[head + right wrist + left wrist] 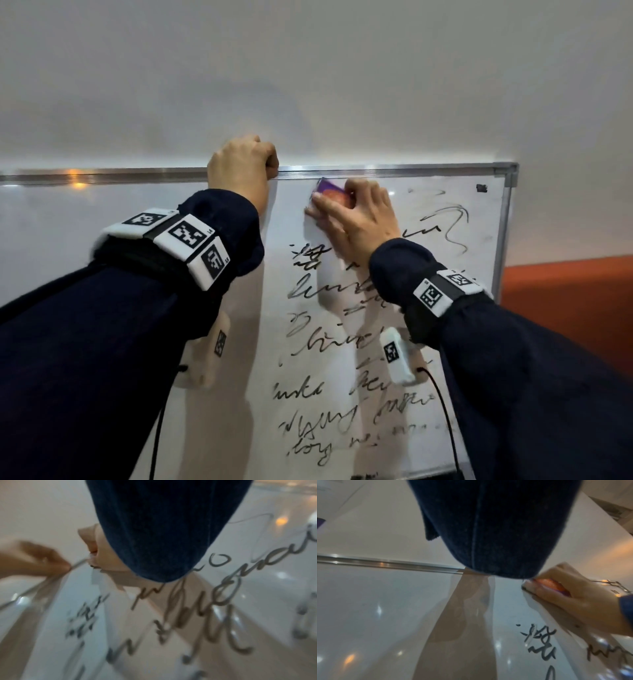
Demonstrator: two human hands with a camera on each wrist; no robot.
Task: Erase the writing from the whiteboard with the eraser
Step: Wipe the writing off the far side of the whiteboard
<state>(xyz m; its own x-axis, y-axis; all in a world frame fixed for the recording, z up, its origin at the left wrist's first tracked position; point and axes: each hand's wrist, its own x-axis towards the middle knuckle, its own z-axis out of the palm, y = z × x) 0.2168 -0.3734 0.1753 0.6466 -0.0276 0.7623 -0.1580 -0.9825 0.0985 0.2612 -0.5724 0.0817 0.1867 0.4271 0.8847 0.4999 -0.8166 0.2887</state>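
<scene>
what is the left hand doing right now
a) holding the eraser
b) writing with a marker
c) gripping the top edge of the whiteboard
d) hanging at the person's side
c: the left hand curls over the whiteboard frame's top edge, while the right hand holds the eraser.

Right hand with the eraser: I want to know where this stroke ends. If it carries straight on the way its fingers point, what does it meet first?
Probably the whiteboard's top frame, just above the eraser held by the right hand.

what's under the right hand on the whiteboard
The right hand grips an orange and purple eraser against the whiteboard near its top edge. The board surface beneath the eraser is covered.
</scene>
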